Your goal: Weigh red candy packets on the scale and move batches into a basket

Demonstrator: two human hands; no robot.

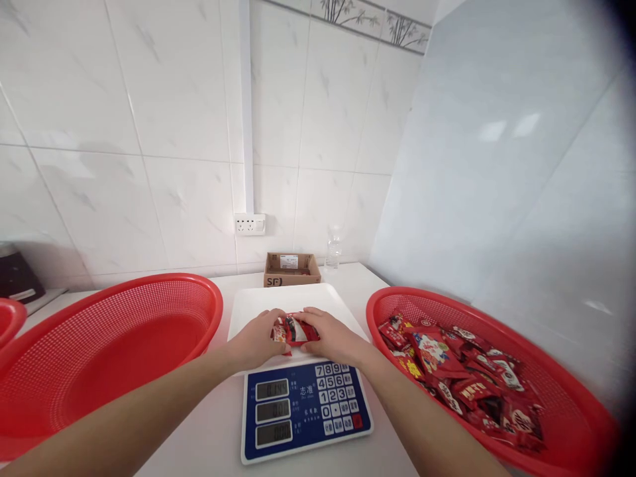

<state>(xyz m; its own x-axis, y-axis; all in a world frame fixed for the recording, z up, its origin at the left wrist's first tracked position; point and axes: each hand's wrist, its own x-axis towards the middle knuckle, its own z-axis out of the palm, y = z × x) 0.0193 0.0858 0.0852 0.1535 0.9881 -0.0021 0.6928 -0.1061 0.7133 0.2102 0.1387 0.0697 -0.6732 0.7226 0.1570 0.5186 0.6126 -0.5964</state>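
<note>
On the white tray of a weighing scale lie a few small red snack packets, bunched together. My left hand curls around their left side, thumb in front. From the right, my right hand closes on the same bunch, its fingers over the far edge. The packets rest at or just over the tray; the exact contact is hidden. Nearer to me, the scale's blue panel shows a keypad and three lit number displays, too small to read surely.
To the right, a red perforated basket holds many red snack packets. A red basket with a bare floor stands left, another's edge beyond it. Behind the scale are a cardboard box and a clear bottle, near the tiled wall.
</note>
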